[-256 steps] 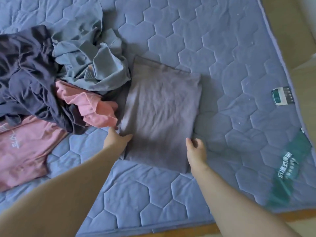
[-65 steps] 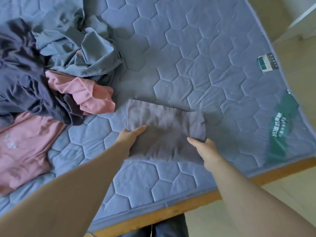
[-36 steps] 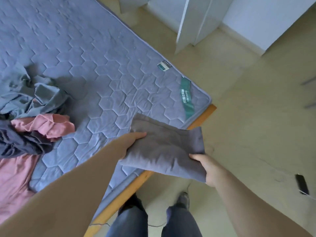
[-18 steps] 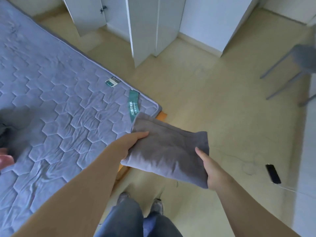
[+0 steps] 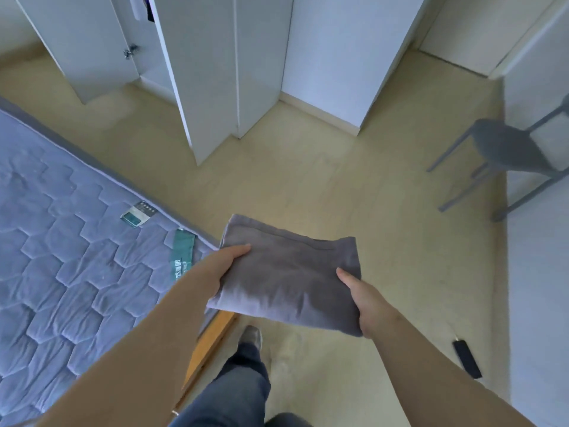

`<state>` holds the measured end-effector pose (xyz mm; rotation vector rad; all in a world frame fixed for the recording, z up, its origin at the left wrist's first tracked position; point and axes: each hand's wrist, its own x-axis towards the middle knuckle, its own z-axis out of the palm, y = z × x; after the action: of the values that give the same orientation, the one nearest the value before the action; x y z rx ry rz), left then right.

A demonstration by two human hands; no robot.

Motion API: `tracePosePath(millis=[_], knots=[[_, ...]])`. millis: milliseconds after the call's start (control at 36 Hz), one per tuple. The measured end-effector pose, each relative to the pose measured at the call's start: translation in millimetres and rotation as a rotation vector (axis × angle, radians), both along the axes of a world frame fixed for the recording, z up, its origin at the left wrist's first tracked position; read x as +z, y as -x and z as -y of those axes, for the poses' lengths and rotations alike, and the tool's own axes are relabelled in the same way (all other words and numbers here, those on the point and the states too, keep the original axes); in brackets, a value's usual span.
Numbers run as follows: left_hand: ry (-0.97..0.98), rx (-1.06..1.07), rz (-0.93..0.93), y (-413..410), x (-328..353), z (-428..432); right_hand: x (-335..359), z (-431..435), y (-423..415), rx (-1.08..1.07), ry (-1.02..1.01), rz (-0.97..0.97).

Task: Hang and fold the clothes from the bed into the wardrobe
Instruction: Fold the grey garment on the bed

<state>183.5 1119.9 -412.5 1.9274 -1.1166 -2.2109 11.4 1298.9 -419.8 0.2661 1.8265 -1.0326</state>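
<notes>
A folded grey garment (image 5: 289,272) is held level in the air over the floor, just past the bed's corner. My left hand (image 5: 218,268) grips its left edge, thumb on top and fingers underneath. Its right edge is gripped the same way by my right hand (image 5: 361,300). The white wardrobe (image 5: 215,63) stands ahead at the top, with one door (image 5: 77,47) swung open at the far left. The blue quilted mattress (image 5: 61,266) lies to the left; the other clothes are out of view.
A grey chair (image 5: 508,155) stands at the right by the wall. A small black object (image 5: 466,359) lies on the beige floor at lower right. My legs and a shoe (image 5: 251,337) show below the garment, beside the bed's wooden frame (image 5: 212,340).
Both hands lifted the folded grey garment off the mattress and carried it right, past the bed's corner. The view swung from the bed to the wardrobe, which is now nearer.
</notes>
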Motion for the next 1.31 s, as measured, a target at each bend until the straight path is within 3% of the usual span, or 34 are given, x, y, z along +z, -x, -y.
tracePosePath(millis=[250, 389, 917, 1306], knots=[[0.136, -0.038, -0.034, 87.1, 52.4, 102.5, 31.2, 105.0, 85.9, -0.04, 0.156, 0.017], [0.171, -0.008, -0.013, 121.4, 57.5, 144.4, 32.5, 147.7, 123.6, -0.003, 0.13, 0.011], [0.129, 0.37, 0.02, 340.1, 46.6, 269.0, 33.0, 357.2, 400.5, 0.416, 0.091, -0.007], [0.207, 0.6, 0.145, 322.1, 86.7, 329.6, 46.3, 472.1, 390.3, 0.596, 0.2, 0.11]])
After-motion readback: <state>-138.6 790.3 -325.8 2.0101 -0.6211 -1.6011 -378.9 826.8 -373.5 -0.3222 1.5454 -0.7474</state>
